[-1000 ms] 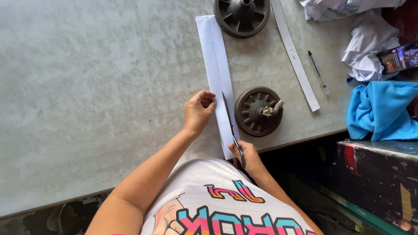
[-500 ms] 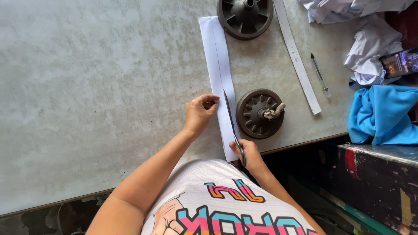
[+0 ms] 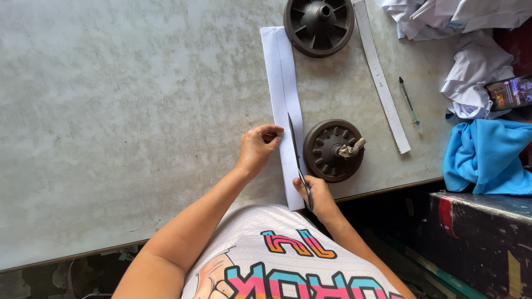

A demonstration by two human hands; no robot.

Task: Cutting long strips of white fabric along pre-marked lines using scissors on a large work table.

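Scissors (image 3: 295, 152) gripped in right hand (image 3: 316, 196) cut white paper strip (image 3: 284, 88), pinched by left hand (image 3: 257, 148).

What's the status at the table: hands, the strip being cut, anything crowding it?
Right hand shut on scissors, blades along the white strip. Left hand pinching the strip's left edge. Dark round weight right beside the cut line.

the scissors' handles (image 3: 307, 196) are hidden inside the right hand (image 3: 316, 196). the top edge cuts off the upper dark wheel (image 3: 318, 25) and the white cloths (image 3: 460, 16). the right edge cuts off the phone (image 3: 511, 92).
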